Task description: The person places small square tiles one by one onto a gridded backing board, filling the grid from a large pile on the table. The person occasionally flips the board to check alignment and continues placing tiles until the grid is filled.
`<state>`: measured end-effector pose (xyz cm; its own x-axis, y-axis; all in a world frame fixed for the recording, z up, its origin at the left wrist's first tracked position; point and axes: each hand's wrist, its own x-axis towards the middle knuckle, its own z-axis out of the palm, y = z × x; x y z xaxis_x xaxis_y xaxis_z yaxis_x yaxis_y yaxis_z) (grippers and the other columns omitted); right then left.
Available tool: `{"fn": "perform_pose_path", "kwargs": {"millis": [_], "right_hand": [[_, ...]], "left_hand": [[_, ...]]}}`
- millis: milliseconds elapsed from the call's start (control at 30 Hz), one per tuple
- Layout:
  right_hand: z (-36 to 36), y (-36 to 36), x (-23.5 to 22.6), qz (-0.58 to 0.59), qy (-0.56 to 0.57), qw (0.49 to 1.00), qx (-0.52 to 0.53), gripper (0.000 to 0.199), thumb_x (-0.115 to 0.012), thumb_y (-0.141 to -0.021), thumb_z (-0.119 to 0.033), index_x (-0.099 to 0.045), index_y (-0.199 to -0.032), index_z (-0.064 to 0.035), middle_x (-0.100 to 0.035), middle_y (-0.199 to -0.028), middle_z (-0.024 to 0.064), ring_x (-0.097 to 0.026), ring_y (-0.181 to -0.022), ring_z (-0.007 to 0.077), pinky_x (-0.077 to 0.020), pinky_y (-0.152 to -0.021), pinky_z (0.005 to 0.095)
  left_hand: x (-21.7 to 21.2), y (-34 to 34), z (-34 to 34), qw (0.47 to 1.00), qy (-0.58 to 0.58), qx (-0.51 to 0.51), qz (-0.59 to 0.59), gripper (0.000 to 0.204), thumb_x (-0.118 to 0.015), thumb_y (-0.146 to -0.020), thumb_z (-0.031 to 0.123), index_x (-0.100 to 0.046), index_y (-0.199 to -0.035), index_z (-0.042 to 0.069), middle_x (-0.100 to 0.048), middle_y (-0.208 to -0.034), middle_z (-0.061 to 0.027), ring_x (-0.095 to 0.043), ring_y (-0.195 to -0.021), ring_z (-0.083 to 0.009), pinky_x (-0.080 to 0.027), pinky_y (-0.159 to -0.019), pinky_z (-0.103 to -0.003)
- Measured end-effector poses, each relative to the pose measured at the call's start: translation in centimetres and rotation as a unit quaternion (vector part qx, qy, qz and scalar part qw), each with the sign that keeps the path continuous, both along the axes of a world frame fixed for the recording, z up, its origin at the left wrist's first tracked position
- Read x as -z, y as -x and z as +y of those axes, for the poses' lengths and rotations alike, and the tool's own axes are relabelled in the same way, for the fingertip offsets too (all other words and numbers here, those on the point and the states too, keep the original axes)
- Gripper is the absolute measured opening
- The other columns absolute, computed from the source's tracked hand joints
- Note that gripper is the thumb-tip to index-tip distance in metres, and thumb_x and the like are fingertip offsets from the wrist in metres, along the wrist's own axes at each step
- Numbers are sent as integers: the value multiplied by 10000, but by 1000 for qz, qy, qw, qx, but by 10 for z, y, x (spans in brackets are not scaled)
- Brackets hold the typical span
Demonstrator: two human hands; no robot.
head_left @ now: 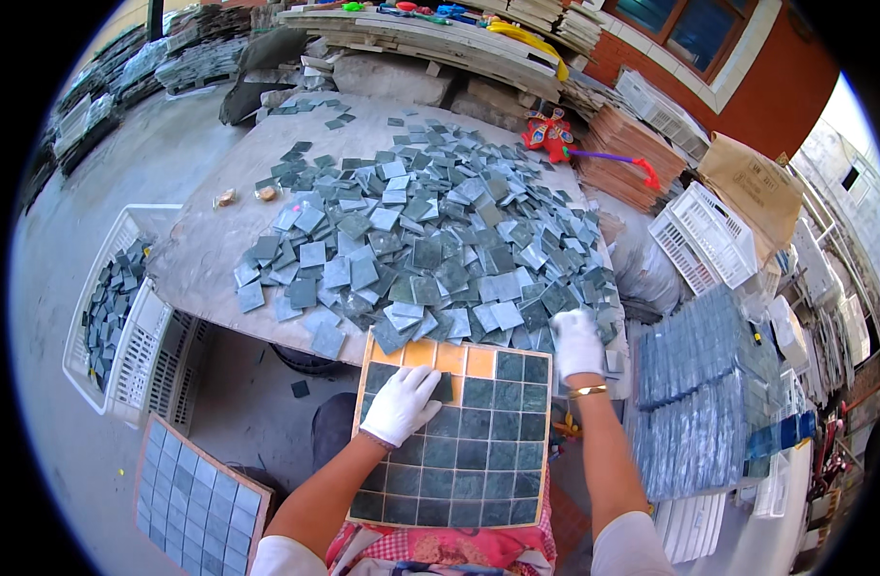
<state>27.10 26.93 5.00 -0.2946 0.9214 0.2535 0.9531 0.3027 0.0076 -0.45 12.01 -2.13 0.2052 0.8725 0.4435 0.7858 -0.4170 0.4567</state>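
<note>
A shallow wooden grid frame with a yellow-orange base rests on my lap. Dark green square stone tiles fill most of its squares, while several squares along the far row show bare base. My left hand, in a white glove, lies over the frame's left part, its fingers closed on a dark stone tile beside an open square. At the right front edge of a heap of loose stone tiles, my white-gloved right hand has its fingers curled. Whatever is in them cannot be made out.
The heap lies on a wide board table. White crates with tiles stand left; a filled tile panel leans below them. Wrapped tile stacks stand at right. A red toy sits at the table's far right.
</note>
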Motion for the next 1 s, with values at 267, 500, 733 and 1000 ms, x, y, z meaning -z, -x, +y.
{"fn": "perform_pose_path", "kwargs": {"millis": [267, 500, 733, 1000], "right_hand": [[-83, 41, 37, 177, 153, 941, -243, 263, -645, -826, -184, -576, -1064, -97, -568, -1038, 125, -597, -950, 320, -500, -835, 396], [-75, 66, 45, 229, 108, 942, -222, 199, -649, -834, -187, -617, -1007, -91, -613, -991, 125, -625, -883, 330, -512, -778, 407], [-11, 78, 40, 158, -41, 979, -123, 408, -740, -750, -293, -615, -1107, -140, -554, -980, 98, -596, -895, 302, -500, -745, 404], [35, 56, 46, 298, -149, 939, -85, 111, -606, -871, -192, -624, -956, -124, -583, -1009, 111, -621, -799, 320, -522, -718, 416]], "left_hand": [[-4, 1, 9, 998, 29, 57, -16, 476, -719, -730, 168, -575, -1164, 33, -582, -1142, -120, -559, -990, -315, -459, -888, -392], [-10, -9, 15, 997, 44, 58, 17, 393, -712, -724, 153, -584, -1083, 55, -544, -1148, -110, -548, -985, -321, -475, -856, -397], [-22, -48, -18, 995, 67, -27, 71, 434, -720, -699, 160, -576, -1091, 40, -521, -1138, -144, -495, -1043, -350, -456, -893, -413], [-40, -27, 47, 993, -39, -100, 47, 556, -747, -682, 180, -543, -1183, 53, -497, -1222, -105, -495, -1081, -305, -436, -899, -427]]}}
